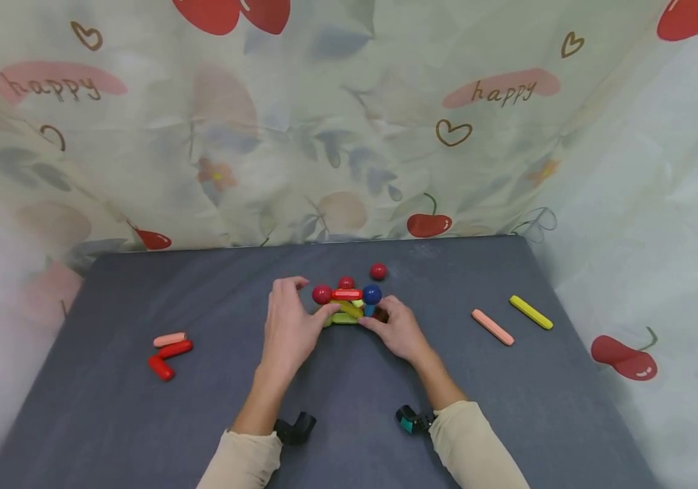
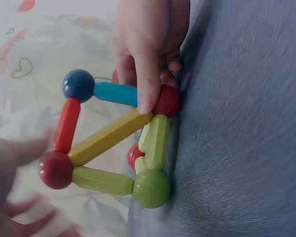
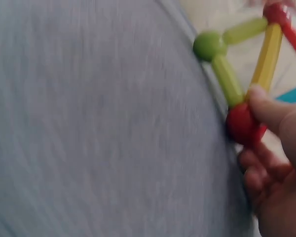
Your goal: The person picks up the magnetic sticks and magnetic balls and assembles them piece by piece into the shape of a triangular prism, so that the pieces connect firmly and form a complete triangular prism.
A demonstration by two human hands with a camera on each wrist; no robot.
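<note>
Right hand (image 1: 399, 331) pinches a low red ball (image 3: 239, 123) at the frame's 4 o'clock, thumb by the end of a yellow rod (image 2: 111, 137). Left hand (image 1: 290, 322), fingers spread, just beside an upper red ball (image 1: 322, 294) at 10 o'clock; cannot tell whether touching. Ball-and-rod frame (image 1: 347, 294) between the hands, over grey tabletop (image 1: 349, 421); blue ball (image 1: 372, 294) at its 2, green ball (image 2: 151, 188) at its 8. Outward: lone red ball (image 1: 378, 272), 1 o'clock, near. Pink stick (image 1: 492, 327), yellow stick (image 1: 531, 312), 3 o'clock, well apart. Two red sticks (image 1: 175, 349), another pink stick (image 1: 169, 339), 9 o'clock.
</note>
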